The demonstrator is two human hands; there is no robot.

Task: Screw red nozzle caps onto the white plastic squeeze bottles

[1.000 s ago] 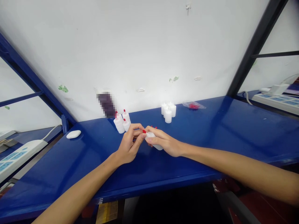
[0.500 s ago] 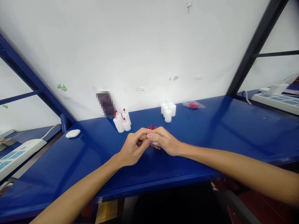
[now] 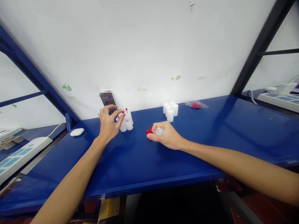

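Note:
At the group of small white squeeze bottles with red tips point(image 3: 129, 124), my left hand point(image 3: 109, 123) pinches a red tip point(image 3: 123, 112) between thumb and forefinger. The bottle under that tip stands among the others, partly covered by my fingers. My right hand point(image 3: 169, 137) wraps around a white bottle point(image 3: 159, 131), whose pale round end faces up toward me. Just left of that hand lies a pile of small red caps point(image 3: 149, 133), partly hidden by the fingers.
Several white bottles without red tips point(image 3: 170, 114) stand near the wall. To their right is a clear bag of red caps point(image 3: 196, 105). A phone point(image 3: 108, 99) leans on the wall behind my left hand. A white rounded case point(image 3: 77, 132) lies at the left of the blue table point(image 3: 144, 168).
My hands have parted. The left has moved left and away from me to the red-tipped bottles; the right stays near the caps with a white bottle, uncovering more of the pile.

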